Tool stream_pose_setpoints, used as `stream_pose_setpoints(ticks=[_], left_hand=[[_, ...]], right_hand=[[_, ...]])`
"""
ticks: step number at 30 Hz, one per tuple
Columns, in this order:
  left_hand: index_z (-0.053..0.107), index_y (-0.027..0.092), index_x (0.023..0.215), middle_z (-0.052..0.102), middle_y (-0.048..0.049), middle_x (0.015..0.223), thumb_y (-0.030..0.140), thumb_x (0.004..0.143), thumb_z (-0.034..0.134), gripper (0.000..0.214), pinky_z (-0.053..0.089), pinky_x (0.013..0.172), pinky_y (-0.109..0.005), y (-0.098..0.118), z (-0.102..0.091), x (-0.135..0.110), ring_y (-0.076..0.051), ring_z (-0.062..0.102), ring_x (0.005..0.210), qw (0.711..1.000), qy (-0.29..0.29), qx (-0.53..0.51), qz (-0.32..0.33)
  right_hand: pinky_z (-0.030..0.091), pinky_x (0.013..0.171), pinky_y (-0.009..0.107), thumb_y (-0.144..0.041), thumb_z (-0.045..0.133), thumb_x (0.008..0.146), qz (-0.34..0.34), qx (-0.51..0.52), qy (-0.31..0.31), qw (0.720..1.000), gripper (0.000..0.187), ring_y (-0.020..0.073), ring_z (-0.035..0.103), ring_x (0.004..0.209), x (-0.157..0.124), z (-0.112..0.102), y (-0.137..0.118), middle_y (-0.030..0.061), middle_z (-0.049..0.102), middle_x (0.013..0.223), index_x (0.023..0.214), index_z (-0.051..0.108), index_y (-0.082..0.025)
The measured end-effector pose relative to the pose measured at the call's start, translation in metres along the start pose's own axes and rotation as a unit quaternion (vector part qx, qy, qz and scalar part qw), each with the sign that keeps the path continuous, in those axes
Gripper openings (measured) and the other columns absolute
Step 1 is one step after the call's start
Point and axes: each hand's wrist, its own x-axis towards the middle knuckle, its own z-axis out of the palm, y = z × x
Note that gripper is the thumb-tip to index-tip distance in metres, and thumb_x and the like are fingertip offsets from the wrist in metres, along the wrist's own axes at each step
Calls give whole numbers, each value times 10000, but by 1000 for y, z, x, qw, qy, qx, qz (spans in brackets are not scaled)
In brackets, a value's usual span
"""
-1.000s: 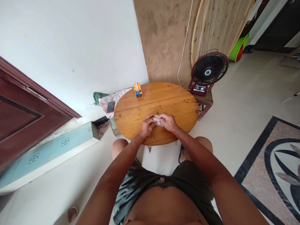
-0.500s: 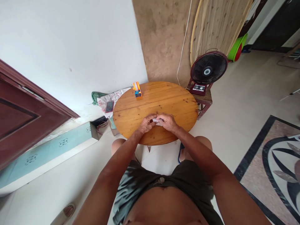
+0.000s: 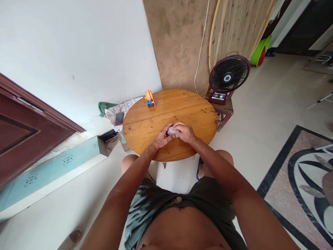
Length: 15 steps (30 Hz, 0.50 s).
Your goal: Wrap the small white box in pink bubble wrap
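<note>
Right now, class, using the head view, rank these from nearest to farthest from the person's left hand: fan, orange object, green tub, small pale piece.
1. Small pale piece: just right of the left hand.
2. Orange object: far left part of the table.
3. Fan: beyond the table, right.
4. Green tub: past the fan, farther right.

The person wore loose, dark grey-green shorts [image 3: 210,196], creased into soft folds, with wide legs that ended above the bare knees. The waistband [image 3: 192,203] was dark, and a small, pale, knotted tie [image 3: 178,200] sat at its front. Torso, arms and hands [image 3: 186,133] were bare. On the right foot showed part of a dark blue slipper [image 3: 198,171], its edge curved, its details too small to read.
</note>
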Motion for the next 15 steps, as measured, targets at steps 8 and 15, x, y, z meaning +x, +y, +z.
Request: stream_pose_setpoints(ticks=[8, 15], left_hand=[[516, 168, 1346, 613, -141, 1293, 398, 850, 663, 566, 461, 1086, -452, -5, 3, 0, -270, 582, 1216, 998, 24, 62, -6], [524, 168, 1324, 599, -142, 1293, 354, 888, 620, 484, 484, 1063, -418, -3, 1, 0, -241, 591, 1195, 994, 33, 99, 19]], right_hand=[[544, 840, 297, -149, 582, 821, 32, 13, 21, 999, 190, 171, 679, 894, 6, 10, 4, 43, 723, 958, 815, 756, -226], [469, 1068, 369, -229, 548, 907, -6, -13, -70, 997, 313, 207, 594, 1206, -11, -4, 9, 44, 631, 1311, 1173, 708, -263]])
